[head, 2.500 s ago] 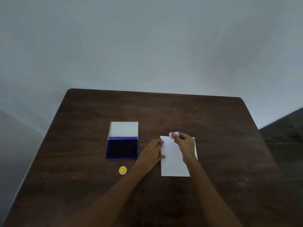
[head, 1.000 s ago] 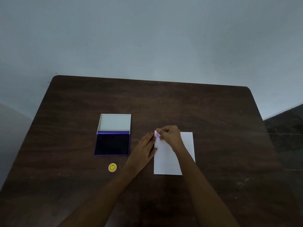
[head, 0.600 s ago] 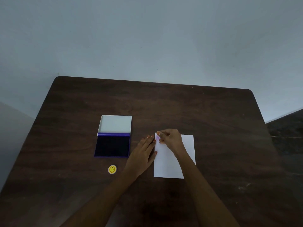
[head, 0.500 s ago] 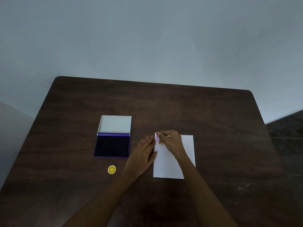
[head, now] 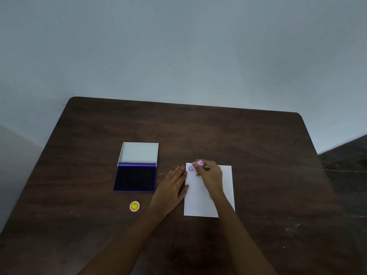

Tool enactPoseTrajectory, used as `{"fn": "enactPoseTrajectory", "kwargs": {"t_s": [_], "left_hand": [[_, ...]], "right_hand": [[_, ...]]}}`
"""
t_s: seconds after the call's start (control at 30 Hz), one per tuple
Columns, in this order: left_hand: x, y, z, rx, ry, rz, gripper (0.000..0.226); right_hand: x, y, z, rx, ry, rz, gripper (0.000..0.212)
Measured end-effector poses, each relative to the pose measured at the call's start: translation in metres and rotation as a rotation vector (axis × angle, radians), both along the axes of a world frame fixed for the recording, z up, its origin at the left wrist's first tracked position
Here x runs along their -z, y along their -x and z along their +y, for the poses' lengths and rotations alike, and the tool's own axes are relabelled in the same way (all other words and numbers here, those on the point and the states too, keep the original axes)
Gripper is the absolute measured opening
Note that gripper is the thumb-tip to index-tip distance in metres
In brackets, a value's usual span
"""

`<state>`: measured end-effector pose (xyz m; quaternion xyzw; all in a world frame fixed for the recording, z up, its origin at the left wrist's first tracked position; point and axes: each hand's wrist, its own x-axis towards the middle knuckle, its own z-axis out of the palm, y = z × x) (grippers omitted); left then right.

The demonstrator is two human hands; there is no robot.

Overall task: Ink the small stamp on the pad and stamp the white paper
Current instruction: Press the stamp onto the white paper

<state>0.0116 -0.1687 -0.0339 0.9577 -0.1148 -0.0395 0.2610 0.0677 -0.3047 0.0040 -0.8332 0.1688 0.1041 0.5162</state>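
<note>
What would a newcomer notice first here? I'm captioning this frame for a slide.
The white paper glows against the dark table, a fresh purple mark at its far left corner beside the small stamp in the right hand. Left lies the open ink pad.

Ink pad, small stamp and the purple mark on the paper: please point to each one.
ink pad [head: 135, 179], head view, middle of the dark inked surface
small stamp [head: 200, 163], head view, its pink body
purple mark [head: 191, 168], head view, centre of the round print

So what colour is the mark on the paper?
Purple, a small round imprint at the white paper's far-left corner, in the head view.
</note>
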Motion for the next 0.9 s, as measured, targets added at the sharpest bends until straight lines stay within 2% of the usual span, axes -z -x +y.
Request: {"fn": "enactPoseTrajectory", "kwargs": {"t_s": [0.07, 0.17, 0.27, 0.43, 0.57, 0.67, 0.83, 0.9], "left_hand": [[-0.002, 0.001, 0.000, 0.001, -0.008, -0.026, 0.050], [-0.005, 0.002, 0.000, 0.003, -0.014, -0.054, 0.049], [-0.008, 0.002, -0.001, 0.002, -0.016, -0.069, 0.047], [-0.010, 0.002, -0.002, 0.002, -0.036, -0.068, 0.047], [-0.011, 0.003, -0.003, -0.012, -0.030, 0.006, 0.048], [-0.020, 0.003, 0.003, -0.087, 0.052, 0.019, 0.044], [-0.046, 0.005, 0.041, -0.198, 0.152, -0.065, 0.031], [-0.054, 0.011, 0.064, -0.224, 0.183, -0.062, 0.026]], "right_hand": [[-0.005, 0.003, -0.009, 0.136, -0.169, 0.035, 0.012], [-0.012, 0.003, -0.023, 0.336, -0.357, 0.131, 0.020], [-0.019, 0.003, -0.037, 0.548, -0.646, 0.211, 0.016], [-0.025, 0.011, -0.048, 0.686, -0.968, 0.181, 0.022], [-0.024, 0.018, -0.043, 0.664, -0.953, 0.206, 0.024], [-0.026, 0.023, -0.028, 0.634, -0.910, 0.238, 0.019], [-0.031, 0.032, 0.014, 0.445, -0.626, 0.254, 0.025], [-0.030, 0.041, 0.032, 0.359, -0.570, 0.237, 0.026]]}}
